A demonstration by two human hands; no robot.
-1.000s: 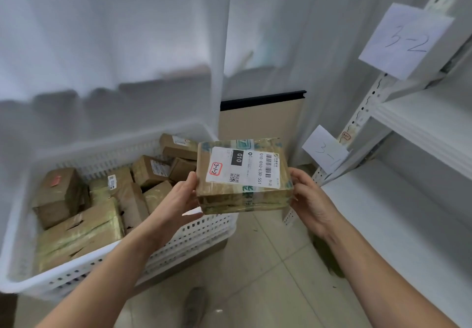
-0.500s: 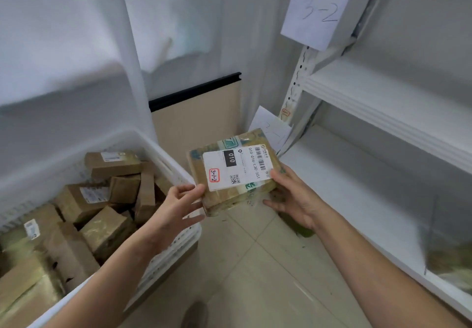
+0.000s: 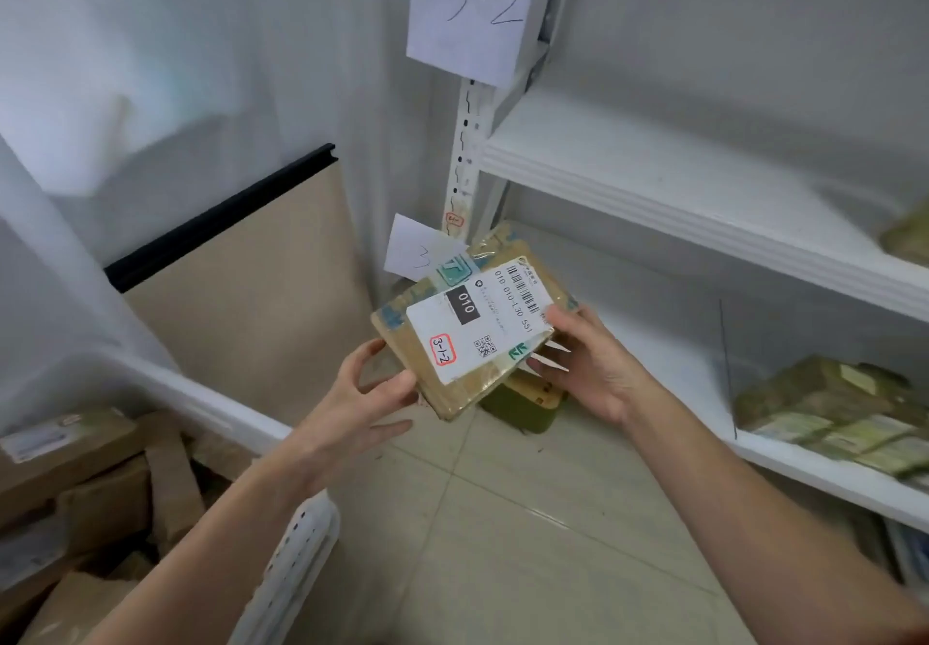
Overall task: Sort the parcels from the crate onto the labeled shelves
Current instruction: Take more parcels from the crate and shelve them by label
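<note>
Parcel [image 3: 455, 383]: flat brown box, taped, held in the air between your two hands, tilted, in front of the left end of the shelving. White shipping label [image 3: 477, 322] faces up; printed "010", a barcode, a small QR code, and a red-boxed handwritten "3-1-2" near its lower left corner.

Your left hand [image 3: 362, 393] pinches the parcel's near left corner, thumb on top, fingers curled below. Your right hand [image 3: 585, 368] grips the right edge, thumb pressed over the label's edge, fingers under the box. Both forearms bare.

Behind the parcel, a paper tag [image 3: 417, 252] on the shelf post shows a "3"; the rest is covered by the box. Higher on the same post [image 3: 465, 151], a larger paper sign [image 3: 472, 11] reads "3-2".

Upper shelf [image 3: 653, 177]: mostly bare board, one blurred parcel at its far right edge. Lower shelf [image 3: 668, 358]: a stack of taped parcels [image 3: 829, 408] toward its right end, bare at the left end nearest your hands.

White perforated crate [image 3: 296, 559] at lower left, rim just under your left forearm, more brown parcels [image 3: 100, 498] piled inside.

A green box [image 3: 528, 408] sits on the tiled floor [image 3: 502, 544] under the held parcel. A beige panel [image 3: 241, 302] with a black top edge leans against the white curtain
</note>
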